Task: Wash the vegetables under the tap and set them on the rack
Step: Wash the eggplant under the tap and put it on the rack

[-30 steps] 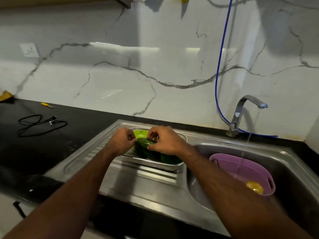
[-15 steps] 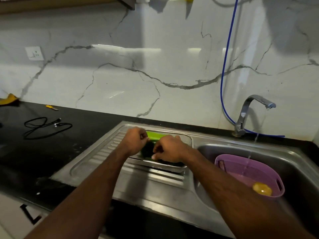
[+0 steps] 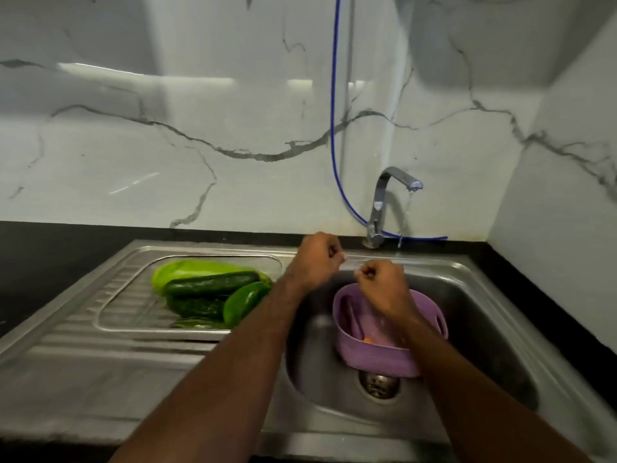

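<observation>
since the earlier frame both your hands have left the green vegetables and swung right toward the basin: your left hand (image 3: 319,259) now sits over the back rim of the sink (image 3: 467,295) and your right hand (image 3: 384,289) hangs above the purple basket (image 3: 377,362), each with its fingers curled into a fist and holding nothing that can be made out. the steel drainboard (image 3: 83,345) to the left is the widest open stretch, ribbed and probably wet, with room in front of the pile. the basin is tighter: the basket fills much of it, its far side near the thin stream from the tap (image 3: 397,182), so expect little space between the basket wall and the sink sides. the washed greens lie heaped on the rack tray (image 3: 110,315), a pale leafy piece (image 3: 187,269) at the back, a dark cucumber (image 3: 210,284) across it, a green pepper (image 3: 245,300) leaning at the right. what is left to wash looks like the small orange vegetable (image 3: 367,339) low in the basket, mostly hidden by your forearm. judge it light, firm and slick when wet; take it around its middle with a full wrap, not a fingertip pinch, and lift it clear of the basket rim before turning toward the stream.
</observation>
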{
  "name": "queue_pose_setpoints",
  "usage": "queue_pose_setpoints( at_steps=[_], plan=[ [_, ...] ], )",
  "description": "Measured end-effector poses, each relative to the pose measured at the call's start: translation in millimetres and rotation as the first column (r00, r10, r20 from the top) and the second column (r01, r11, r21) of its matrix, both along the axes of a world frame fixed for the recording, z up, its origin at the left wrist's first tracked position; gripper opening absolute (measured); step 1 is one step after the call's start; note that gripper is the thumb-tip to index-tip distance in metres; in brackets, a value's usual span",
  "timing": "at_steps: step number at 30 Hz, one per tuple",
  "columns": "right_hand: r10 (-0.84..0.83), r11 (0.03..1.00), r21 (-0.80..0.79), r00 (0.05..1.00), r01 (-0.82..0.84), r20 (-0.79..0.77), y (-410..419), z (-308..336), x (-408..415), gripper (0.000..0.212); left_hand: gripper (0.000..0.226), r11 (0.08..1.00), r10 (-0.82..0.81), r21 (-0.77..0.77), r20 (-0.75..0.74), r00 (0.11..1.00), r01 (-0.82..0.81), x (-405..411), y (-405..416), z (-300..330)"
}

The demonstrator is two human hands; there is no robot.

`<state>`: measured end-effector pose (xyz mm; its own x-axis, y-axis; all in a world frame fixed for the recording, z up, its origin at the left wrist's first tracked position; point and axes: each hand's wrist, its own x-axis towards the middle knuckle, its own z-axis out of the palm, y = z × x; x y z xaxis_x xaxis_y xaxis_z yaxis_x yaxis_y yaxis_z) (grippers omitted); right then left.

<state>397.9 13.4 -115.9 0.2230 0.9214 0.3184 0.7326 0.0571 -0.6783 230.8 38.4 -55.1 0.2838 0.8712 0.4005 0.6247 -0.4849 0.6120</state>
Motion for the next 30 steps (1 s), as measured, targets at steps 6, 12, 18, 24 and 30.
queue_pose_setpoints(
  at_steps=[6,12,18,24,30],
  plan=[
    [-0.106,0.972,-0.208,0.993,0.113,0.043,8,-67,42,0.025,0.015,0.979,0.078,-0.191,0.039,0.996,-0.07,56,10,-84],
    [0.032,0.925,-0.38,0.995,0.005,0.092,50,-107,44,0.008,0.015,0.937,0.203,-0.287,-0.009,0.979,-0.197,70,29,-137],
    [0.219,0.818,-0.544,0.976,-0.186,-0.004,72,-141,36,0.035,0.011,0.905,0.34,-0.321,0.159,0.927,-0.277,70,44,-144],
    [0.216,0.802,-0.564,0.976,-0.198,-0.034,88,-174,32,0.043,0.012,0.901,0.334,-0.325,0.1,0.937,-0.286,74,35,-139],
    [0.04,0.884,-0.433,0.951,-0.176,-0.306,72,-135,67,0.038,0.008,0.925,0.297,-0.256,0.031,0.954,-0.28,81,31,-134]
  ],
)
